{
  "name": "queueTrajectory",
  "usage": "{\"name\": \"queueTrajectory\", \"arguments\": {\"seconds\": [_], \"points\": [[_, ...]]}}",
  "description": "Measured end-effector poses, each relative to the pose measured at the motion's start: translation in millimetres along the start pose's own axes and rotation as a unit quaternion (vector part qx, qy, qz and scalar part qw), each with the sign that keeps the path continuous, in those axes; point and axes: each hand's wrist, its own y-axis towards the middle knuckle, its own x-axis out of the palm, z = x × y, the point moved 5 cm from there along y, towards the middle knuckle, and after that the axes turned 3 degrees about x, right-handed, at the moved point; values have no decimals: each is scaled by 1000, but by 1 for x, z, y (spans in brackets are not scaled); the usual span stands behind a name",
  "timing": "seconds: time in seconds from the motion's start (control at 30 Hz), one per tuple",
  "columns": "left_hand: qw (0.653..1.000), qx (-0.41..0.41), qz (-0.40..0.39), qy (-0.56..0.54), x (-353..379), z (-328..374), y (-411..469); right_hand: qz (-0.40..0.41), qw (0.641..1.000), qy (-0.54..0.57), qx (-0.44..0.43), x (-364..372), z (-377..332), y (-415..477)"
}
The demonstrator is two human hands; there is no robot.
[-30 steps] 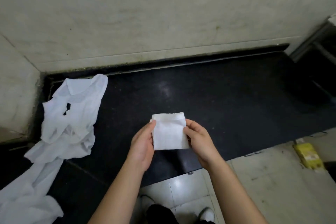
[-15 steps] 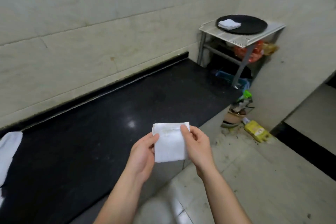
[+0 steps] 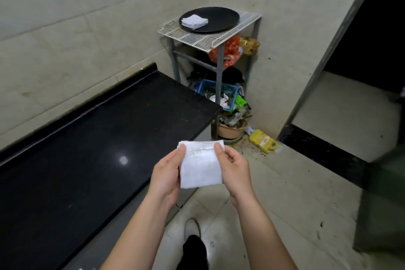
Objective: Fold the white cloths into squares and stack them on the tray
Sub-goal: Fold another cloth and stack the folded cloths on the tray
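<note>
We hold a folded white cloth between both hands, in the air over the floor just off the front edge of the black counter. Our left hand grips its left side, thumb pressed on the upper corner and the other fingers hidden behind the cloth. Our right hand grips the right side the same way, thumb on the top right corner. Both hands are closed on the cloth, which is folded to a rough square with a faint seam line across its upper part.

Ahead of us, in the corner of the room, a metal rack stands beside the end of the counter. On its wire top sits a round black tray, and on the left part of that tray lies a small stack of folded white cloths. The tray is well apart from the cloth in our hands.

A yellow bottle lies on the tiled floor near the foot of the rack.
</note>
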Motion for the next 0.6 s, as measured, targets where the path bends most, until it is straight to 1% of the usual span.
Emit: {"name": "queueTrajectory", "arguments": {"seconds": [0.13, 0.27, 0.33, 0.43, 0.5, 0.6], "points": [[1000, 10, -10, -3, 26, 9, 59, -2, 1000, -15, -14, -2, -20, 56], [999, 22, -31, -13, 74, 27, 149, 54, 996, -35, -60, -12, -62, 147], [998, 19, -52, -14, 99, 44, 187, 83, 993, -46, -73, -16, -86, 186], [996, 30, -77, -22, 131, 74, 235, 104, 989, -61, -89, -16, -123, 234], [995, 56, -85, 3, 152, 101, 264, 112, 987, -60, -97, -12, -149, 267], [994, 60, -88, 30, 173, 127, 302, 108, 987, -67, -96, -5, -174, 307]]}}
